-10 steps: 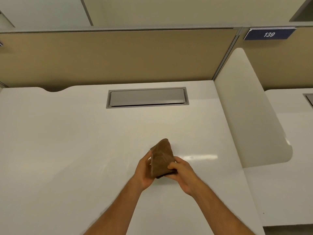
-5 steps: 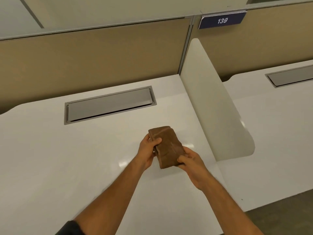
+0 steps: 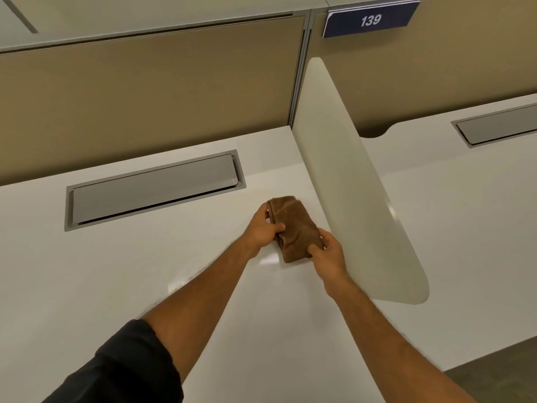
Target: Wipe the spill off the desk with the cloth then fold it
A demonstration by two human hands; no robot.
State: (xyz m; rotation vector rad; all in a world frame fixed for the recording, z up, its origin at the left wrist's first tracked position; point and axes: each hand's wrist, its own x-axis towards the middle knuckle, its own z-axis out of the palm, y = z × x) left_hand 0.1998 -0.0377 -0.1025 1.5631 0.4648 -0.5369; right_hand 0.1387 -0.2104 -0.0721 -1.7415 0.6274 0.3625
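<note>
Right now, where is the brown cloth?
In the head view the folded brown cloth sits right of centre, gripped by the left hand and right hand, beside the white divider.

Cloth [image 3: 293, 228] above the desk [image 3: 116, 271] between left hand [image 3: 263, 228] and right hand [image 3: 327, 254], divider [image 3: 357, 184] just right, cable hatch [image 3: 154, 189] behind-left, number plate [image 3: 370, 20] on partition [image 3: 145, 97] behind.

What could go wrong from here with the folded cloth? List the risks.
1. Both the left hand and the right hand grip the brown cloth only at its edges; letting go unevenly might let the fold spring open.
2. The cloth sits close beside the white divider, so it could snag or bunch against it when set on the desk.
</note>
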